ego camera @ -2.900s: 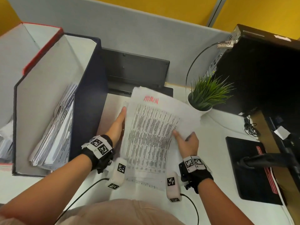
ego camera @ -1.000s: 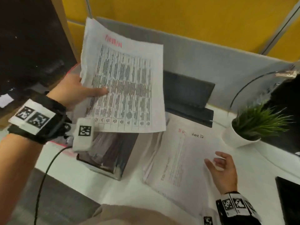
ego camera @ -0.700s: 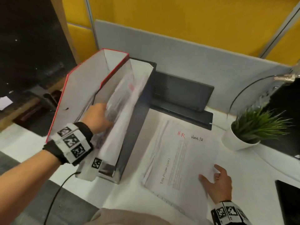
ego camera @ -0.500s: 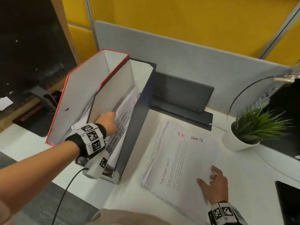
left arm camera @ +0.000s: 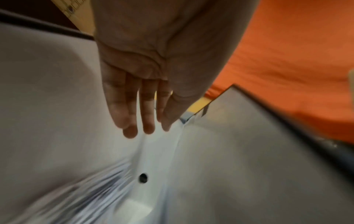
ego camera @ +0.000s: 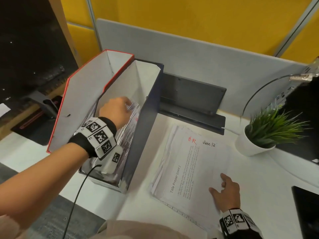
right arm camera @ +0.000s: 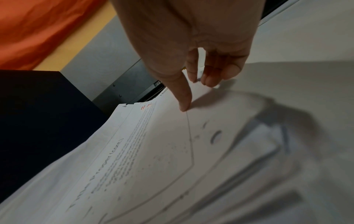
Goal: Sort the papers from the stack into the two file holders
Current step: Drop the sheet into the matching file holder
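Two file holders stand at the left of the desk: a red-edged one (ego camera: 82,100) and, to its right, a dark blue one (ego camera: 143,135). My left hand (ego camera: 117,109) reaches into the blue holder above the filed papers (ego camera: 129,135). In the left wrist view that hand (left arm camera: 141,128) has straight fingers and holds nothing, with blurred sheets (left arm camera: 86,197) below it. The paper stack (ego camera: 189,166) lies flat to the right of the holders; its top sheet is marked "HR" and "June 12". My right hand (ego camera: 224,190) rests on the stack's lower right, the thumb (right arm camera: 184,106) touching the top sheet (right arm camera: 143,151).
A potted plant (ego camera: 269,131) stands right of the stack. A dark grey device (ego camera: 189,97) sits behind the stack against the grey partition. A black base (ego camera: 307,213) lies at the right edge. A cable (ego camera: 77,195) hangs from my left wrist over the desk's front edge.
My left hand carried the "ADMIN" sheet from the stack into the blue holder and let go of it. My right hand came down onto the stack, whose top sheet is now "HR".
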The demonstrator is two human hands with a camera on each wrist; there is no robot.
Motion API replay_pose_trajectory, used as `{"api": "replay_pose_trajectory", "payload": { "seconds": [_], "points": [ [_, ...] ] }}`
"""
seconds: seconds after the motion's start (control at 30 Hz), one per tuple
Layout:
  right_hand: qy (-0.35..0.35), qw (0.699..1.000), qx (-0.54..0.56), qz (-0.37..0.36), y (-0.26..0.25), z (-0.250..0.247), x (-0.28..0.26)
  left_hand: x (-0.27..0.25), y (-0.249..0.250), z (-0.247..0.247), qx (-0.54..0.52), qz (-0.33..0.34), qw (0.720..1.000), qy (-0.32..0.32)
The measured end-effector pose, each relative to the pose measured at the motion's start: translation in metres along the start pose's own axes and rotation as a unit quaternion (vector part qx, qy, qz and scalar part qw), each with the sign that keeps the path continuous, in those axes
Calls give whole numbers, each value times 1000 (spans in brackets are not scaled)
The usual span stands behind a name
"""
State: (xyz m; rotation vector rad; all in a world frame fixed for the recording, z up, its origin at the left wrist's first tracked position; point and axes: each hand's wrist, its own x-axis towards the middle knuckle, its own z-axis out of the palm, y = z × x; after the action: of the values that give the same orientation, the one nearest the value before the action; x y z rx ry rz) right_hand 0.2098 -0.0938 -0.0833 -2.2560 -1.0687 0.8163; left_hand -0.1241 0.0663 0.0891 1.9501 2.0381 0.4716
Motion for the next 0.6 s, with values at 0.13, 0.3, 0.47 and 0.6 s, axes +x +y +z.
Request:
{"api": "replay_pose_trajectory", "payload": {
  "seconds": [0.13,0.3,0.47,0.6],
  "points": [
    [-16,1000,-5,12,-3,-1,0,-7,41,-11,-149,85,977,125],
    [-26,999,5,19,-3,-1,0,-28,98,6,-253,212,928,176],
    [-30,999,6,21,-2,0,0,-44,113,78,-163,175,970,46],
    [-35,999,5,21,-2,0,-2,-39,86,140,-20,60,983,-171]
  ]
}}
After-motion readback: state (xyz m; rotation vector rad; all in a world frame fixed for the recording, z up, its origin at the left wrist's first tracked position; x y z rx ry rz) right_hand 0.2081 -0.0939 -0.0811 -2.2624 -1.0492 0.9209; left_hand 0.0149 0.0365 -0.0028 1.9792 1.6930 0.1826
